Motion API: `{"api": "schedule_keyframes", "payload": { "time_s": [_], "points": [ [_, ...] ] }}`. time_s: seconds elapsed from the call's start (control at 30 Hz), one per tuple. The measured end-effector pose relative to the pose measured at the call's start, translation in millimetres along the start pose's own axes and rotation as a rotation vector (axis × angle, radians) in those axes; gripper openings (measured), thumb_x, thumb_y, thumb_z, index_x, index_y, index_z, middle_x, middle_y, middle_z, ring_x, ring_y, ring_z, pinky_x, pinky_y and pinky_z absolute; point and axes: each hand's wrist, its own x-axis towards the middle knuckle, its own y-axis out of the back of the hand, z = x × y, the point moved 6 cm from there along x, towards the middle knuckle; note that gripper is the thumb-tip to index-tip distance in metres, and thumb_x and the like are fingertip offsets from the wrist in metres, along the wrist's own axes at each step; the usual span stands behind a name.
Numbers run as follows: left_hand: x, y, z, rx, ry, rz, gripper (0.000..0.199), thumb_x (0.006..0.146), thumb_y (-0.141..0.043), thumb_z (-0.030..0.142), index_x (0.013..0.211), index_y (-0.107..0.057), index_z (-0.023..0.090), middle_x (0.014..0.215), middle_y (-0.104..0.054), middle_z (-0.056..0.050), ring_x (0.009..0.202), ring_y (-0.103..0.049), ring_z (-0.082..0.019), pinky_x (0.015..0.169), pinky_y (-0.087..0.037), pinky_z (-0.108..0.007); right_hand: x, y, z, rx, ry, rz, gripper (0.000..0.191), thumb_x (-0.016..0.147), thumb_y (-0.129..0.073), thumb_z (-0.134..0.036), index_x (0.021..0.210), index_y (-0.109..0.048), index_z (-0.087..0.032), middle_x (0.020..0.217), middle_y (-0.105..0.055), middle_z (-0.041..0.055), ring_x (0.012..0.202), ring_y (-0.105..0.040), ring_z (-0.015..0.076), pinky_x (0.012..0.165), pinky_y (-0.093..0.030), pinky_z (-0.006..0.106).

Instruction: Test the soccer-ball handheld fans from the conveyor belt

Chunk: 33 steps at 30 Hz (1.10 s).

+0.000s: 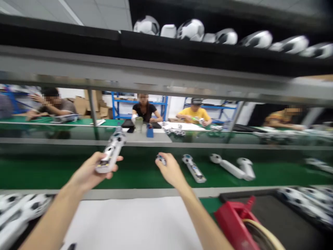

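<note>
No text, label, brand or number can be read anywhere; the whole view is too blurred.

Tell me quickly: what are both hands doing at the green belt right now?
Left hand grips long white plastic handle-shaped part, raised. Right hand closed on small white-grey piece over green conveyor belt. Similar white parts lie just right; path clear.

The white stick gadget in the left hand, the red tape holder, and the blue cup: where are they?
White stick-shaped plastic gadget [110,152], head view, middle of its body.
Red plastic tape holder [231,217], head view, red top.
Small blue cup [150,132], head view, front wall.
</note>
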Motion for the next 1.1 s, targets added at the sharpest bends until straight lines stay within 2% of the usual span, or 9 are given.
{"api": "schedule_keyframes", "payload": {
  "time_s": [0.1, 0.27, 0.37, 0.47, 0.6, 0.73, 0.83, 0.93, 1.1],
  "points": [
    [-18, -47.5, -9, -0.171, 0.147, -0.358, 0.039, 0.079, -0.052, 0.037, 0.097, -0.067, 0.006, 0.065, -0.067, -0.011, 0.035, -0.049, -0.011, 0.031, -0.038, -0.019, -8, -3, -24, 0.257, 0.049, -0.096, 0.046, 0.096, -0.048, -0.042, 0.133, -0.053, -0.017, 0.126, -0.059, 0.0115, 0.115, -0.058, 0.0223, 0.097, -0.049, 0.036],
    [-41, -74.1, -24, -0.366, 0.254, -0.698, 0.042, 0.084, -0.041, 0.042, 0.092, -0.066, 0.01, 0.052, -0.054, -0.002, 0.029, -0.045, -0.011, 0.022, -0.03, -0.016, -34, -2, -68, 0.742, 0.157, -0.279, 0.08, 0.09, -0.06, -0.051, 0.153, -0.016, -0.028, 0.13, -0.059, 0.0096, 0.114, -0.06, 0.0226, 0.098, -0.048, 0.042],
    [-48, -84.8, -25, -0.516, 0.28, -0.794, 0.037, 0.086, -0.038, 0.038, 0.094, -0.062, 0.012, 0.068, -0.06, -0.004, 0.03, -0.048, -0.01, 0.019, -0.03, -0.016, -41, 7, -81, 0.836, 0.198, -0.294, 0.091, 0.087, -0.067, -0.048, 0.154, -0.007, -0.032, 0.134, -0.057, 0.0088, 0.114, -0.06, 0.0229, 0.101, -0.044, 0.044],
    [-50, -92.5, -25, -0.446, 0.19, -0.779, 0.036, 0.087, -0.043, 0.037, 0.114, -0.055, 0.017, 0.09, -0.061, -0.007, 0.043, -0.061, -0.014, 0.027, -0.043, -0.021, -42, 10, -84, 0.888, 0.184, -0.343, 0.082, 0.089, -0.065, -0.049, 0.152, -0.017, -0.03, 0.128, -0.06, 0.0093, 0.108, -0.062, 0.0227, 0.09, -0.051, 0.039],
    [-53, -98.2, -30, 0.078, -0.02, -0.63, 0.055, 0.088, -0.055, 0.034, 0.138, -0.032, 0.029, 0.1, -0.058, -0.007, 0.069, -0.068, -0.023, 0.051, -0.056, -0.033, -41, 5, -83, 1.002, 0.157, -0.463, 0.072, 0.092, -0.062, -0.044, 0.149, -0.021, -0.03, 0.12, -0.063, 0.0085, 0.095, -0.064, 0.0189, 0.073, -0.053, 0.03],
    [-52, -92.0, -27, 0.772, -0.285, -0.311, 0.064, 0.087, -0.051, 0.02, 0.145, -0.028, 0.033, 0.081, -0.057, -0.001, 0.063, -0.056, -0.018, 0.056, -0.036, -0.023, -38, 7, -77, 0.946, 0.206, -0.442, 0.07, 0.083, -0.075, -0.033, 0.14, -0.035, -0.026, 0.125, -0.06, 0.0089, 0.109, -0.06, 0.021, 0.09, -0.052, 0.035],
    [-52, -90.1, -19, 1.056, -0.448, -0.155, 0.066, 0.082, -0.05, 0.015, 0.145, -0.036, 0.03, 0.079, -0.058, -0.002, 0.059, -0.053, -0.02, 0.055, -0.025, -0.026, -35, 11, -72, 0.862, 0.225, -0.401, 0.071, 0.079, -0.079, -0.032, 0.136, -0.038, -0.025, 0.127, -0.059, 0.0099, 0.113, -0.059, 0.0238, 0.091, -0.051, 0.038],
    [-54, -92.3, -19, 1.006, -0.373, -0.21, 0.066, 0.083, -0.049, 0.016, 0.145, -0.033, 0.031, 0.08, -0.057, -0.002, 0.06, -0.052, -0.019, 0.056, -0.029, -0.026, -33, 16, -70, 0.837, 0.232, -0.368, 0.086, 0.076, -0.081, -0.033, 0.144, -0.029, -0.027, 0.132, -0.056, 0.0105, 0.114, -0.059, 0.024, 0.09, -0.051, 0.037],
    [-68, -110.5, -31, 0.289, -0.072, -0.579, 0.061, 0.09, -0.054, 0.026, 0.14, -0.02, 0.034, 0.093, -0.052, -0.002, 0.072, -0.057, -0.017, 0.064, -0.053, -0.033, -36, 22, -78, 0.917, 0.248, -0.338, 0.08, 0.086, -0.071, -0.039, 0.149, -0.023, -0.028, 0.138, -0.052, 0.0098, 0.116, -0.059, 0.0219, 0.102, -0.045, 0.039]
  ]
}}
